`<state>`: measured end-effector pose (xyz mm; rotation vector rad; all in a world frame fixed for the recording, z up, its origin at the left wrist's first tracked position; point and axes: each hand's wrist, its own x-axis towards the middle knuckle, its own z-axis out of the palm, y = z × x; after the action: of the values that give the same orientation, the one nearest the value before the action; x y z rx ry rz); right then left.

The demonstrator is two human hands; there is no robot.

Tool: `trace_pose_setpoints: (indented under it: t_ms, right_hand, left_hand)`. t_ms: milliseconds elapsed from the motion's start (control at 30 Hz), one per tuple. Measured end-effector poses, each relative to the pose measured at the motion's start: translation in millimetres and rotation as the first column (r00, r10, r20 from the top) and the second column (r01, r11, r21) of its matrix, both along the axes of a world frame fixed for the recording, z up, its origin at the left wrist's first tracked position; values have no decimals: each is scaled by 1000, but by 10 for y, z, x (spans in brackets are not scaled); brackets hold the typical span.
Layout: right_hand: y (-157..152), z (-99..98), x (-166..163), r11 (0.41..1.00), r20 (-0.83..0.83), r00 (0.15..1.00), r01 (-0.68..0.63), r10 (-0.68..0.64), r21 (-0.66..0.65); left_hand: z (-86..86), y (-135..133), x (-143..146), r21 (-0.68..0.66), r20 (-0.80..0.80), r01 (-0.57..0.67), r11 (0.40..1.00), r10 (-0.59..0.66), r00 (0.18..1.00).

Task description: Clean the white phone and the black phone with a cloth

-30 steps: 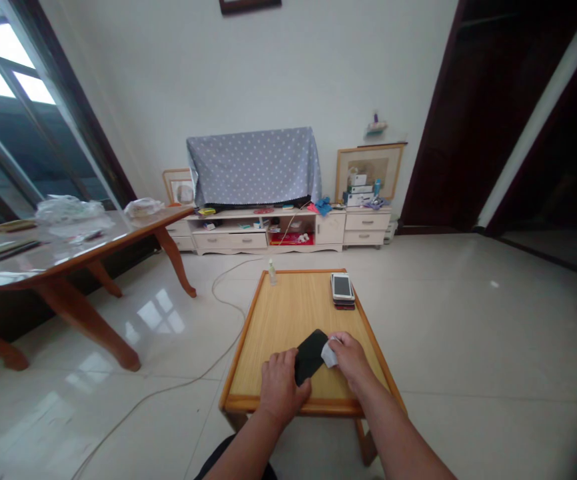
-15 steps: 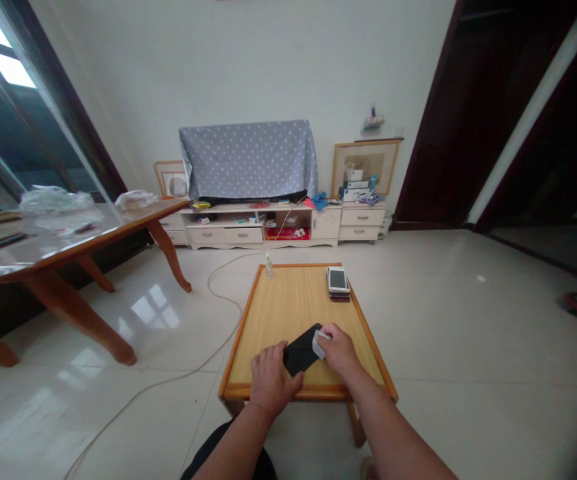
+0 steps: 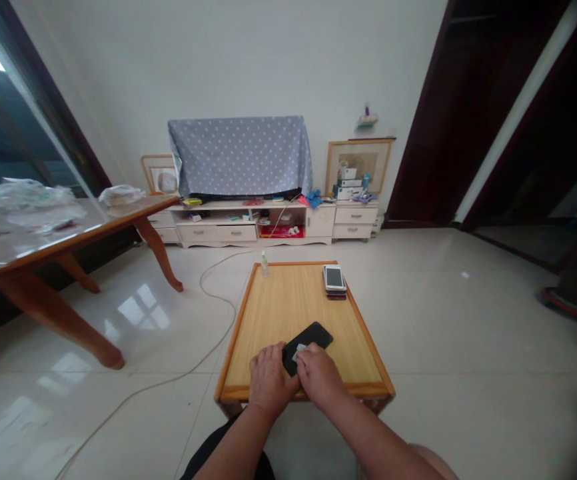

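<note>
A black smartphone lies slanted on the small wooden table, near its front edge. My left hand grips the phone's near-left end between thumb and fingers. My right hand is closed on a small white wipe, which rests against the phone's surface close to my left hand. Part of the wipe is hidden under the right fingers. A stack of phones, with a white smartphone on top, sits at the table's far right. At the far left corner stands a small clear bottle with a green top.
A larger brown table with plastic bags is on the left. A cable runs across the tiled floor. Against the wall, a white low cabinet stands below a dotted grey cloth.
My right hand has moved the wipe from the phone's far-right end towards the near-left end. My left hand keeps its hold. The view has shifted slightly.
</note>
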<state>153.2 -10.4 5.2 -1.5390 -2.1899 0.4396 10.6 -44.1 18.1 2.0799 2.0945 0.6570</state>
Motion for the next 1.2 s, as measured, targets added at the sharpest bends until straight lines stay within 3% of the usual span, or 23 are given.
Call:
trace_pose_setpoints:
  t_ms: [233, 500, 700, 933, 1100, 1200]
  right_hand:
    - [336, 74, 324, 980, 4, 982, 187, -187, -64]
    - [112, 30, 138, 999, -6, 1000, 31, -31, -42]
    - [352, 102, 331, 945, 81, 942, 327, -325, -11]
    - [104, 23, 31, 994, 89, 990, 109, -108, -13]
    - [265, 51, 145, 959, 69, 961, 274, -269, -78]
    - [310, 17, 137, 955, 91, 958, 281, -274, -89]
  left_hand:
    - [62, 7, 11, -75, -12, -12, 997, 11, 1000]
    - [-4, 37, -18, -20, -11, -11, 1000, 10, 1000]
    - [-41, 52, -47, -27, 0, 17, 999, -17, 1000]
    - [-60, 64, -71, -23, 14, 11, 1000, -10, 1000]
    - [-21, 38, -84, -70, 10, 3, 998, -2, 1000]
    - [-8, 16, -96, -74, 19, 2, 997, -1, 1000]
